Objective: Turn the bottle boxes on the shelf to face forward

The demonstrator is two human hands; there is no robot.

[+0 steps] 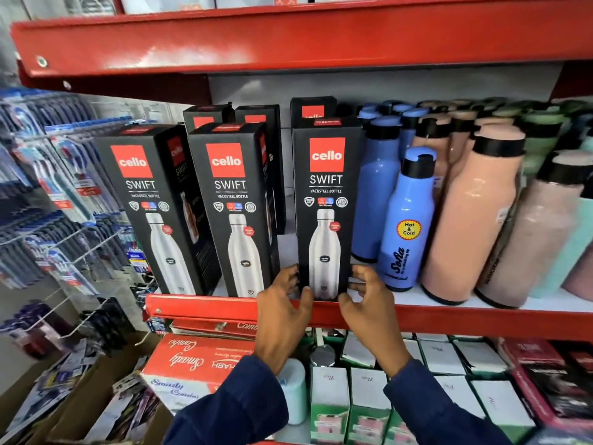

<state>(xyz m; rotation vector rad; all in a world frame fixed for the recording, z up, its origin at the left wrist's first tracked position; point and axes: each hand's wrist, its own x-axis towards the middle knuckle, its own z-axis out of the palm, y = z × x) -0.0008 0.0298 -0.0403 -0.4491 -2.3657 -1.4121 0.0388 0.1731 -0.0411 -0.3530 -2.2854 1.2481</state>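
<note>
Three black bottle boxes with red logo squares stand in the front row of the red shelf (224, 308). The left box (150, 210) is turned slightly, showing its right side. The middle box (234, 207) faces almost forward. The right box (327, 200) faces forward, and both hands hold its lower end. My left hand (284, 309) grips its left edge with the thumb on the front. My right hand (369, 306) grips its right edge. Three more black boxes (313, 109) stand behind in a back row.
Blue bottles (407, 220) and peach bottles (471, 216) stand close to the right of the held box. A red shelf (288, 33) hangs overhead. Below are a red carton (192, 364) and small white-topped boxes (442, 358). Hooks with packaged toothbrushes (57, 175) hang at the left.
</note>
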